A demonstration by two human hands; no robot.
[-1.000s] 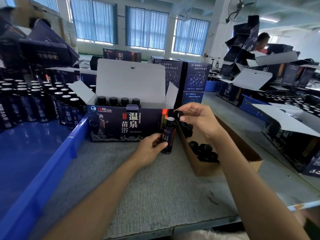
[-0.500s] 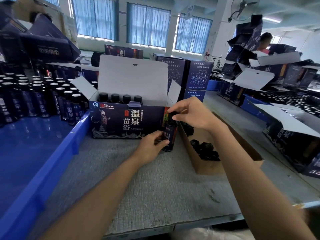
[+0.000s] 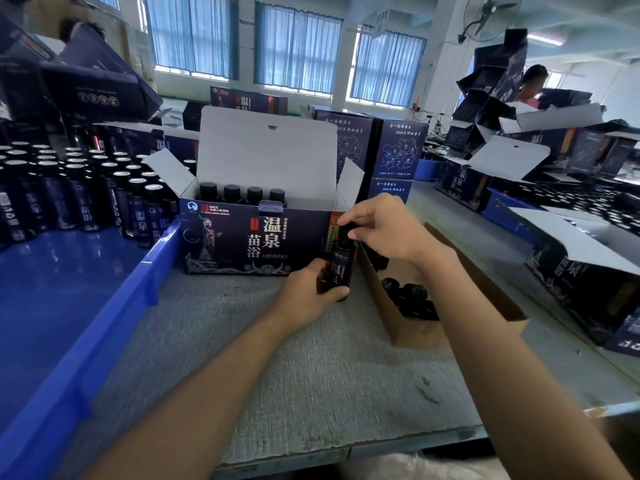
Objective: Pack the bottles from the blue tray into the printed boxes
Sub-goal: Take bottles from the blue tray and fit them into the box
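Standing upright on the grey table point(image 3: 277, 375), a dark bottle point(image 3: 341, 263) sat just in front of the right end of the open printed box point(image 3: 256, 244). The left hand point(image 3: 311, 296) gripped the bottle's lower body, with fingers and thumb curled round it. The right hand point(image 3: 384, 230) was above it, thumb and fingertips pinching the bottle's black cap. Inside the printed box, whose lid flap was raised, four capped bottles point(image 3: 232, 192) stood in a row along the back wall. To the left, the blue tray point(image 3: 114, 327) held many more upright tray bottles point(image 3: 83, 202) at its far end. A brown cardboard box point(image 3: 415, 332) holding loose black caps point(image 3: 410, 294) lay just right of the hands.
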